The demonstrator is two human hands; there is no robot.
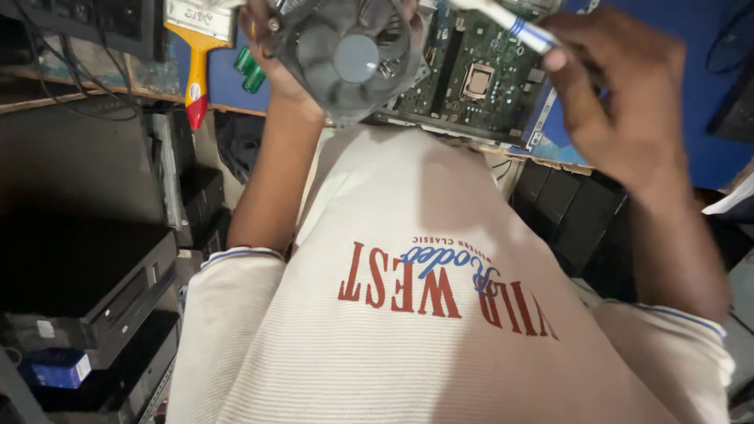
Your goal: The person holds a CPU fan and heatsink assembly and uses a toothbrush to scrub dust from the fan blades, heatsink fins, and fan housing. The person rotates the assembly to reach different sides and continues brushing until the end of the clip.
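Colours at the bench

Cooler fan (349,59): grey blades, lighter grey hub, silver fins. Circuit board (471,74): green, with silver socket. Tube (514,27) far right: white with blue band. Paintbrush (196,47) far left: yellow handle, red tip, pale bristles. Benchtop (667,20): blue. Shirt (408,314): cream, fine ribbing, red and blue lettering, blue-striped cuffs. Computer cases (86,267) left: black.

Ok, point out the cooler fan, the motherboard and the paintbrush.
cooler fan (355,57), head view, on its round hub.
motherboard (471,59), head view, on the green board beside the socket.
paintbrush (196,74), head view, on its yellow handle.
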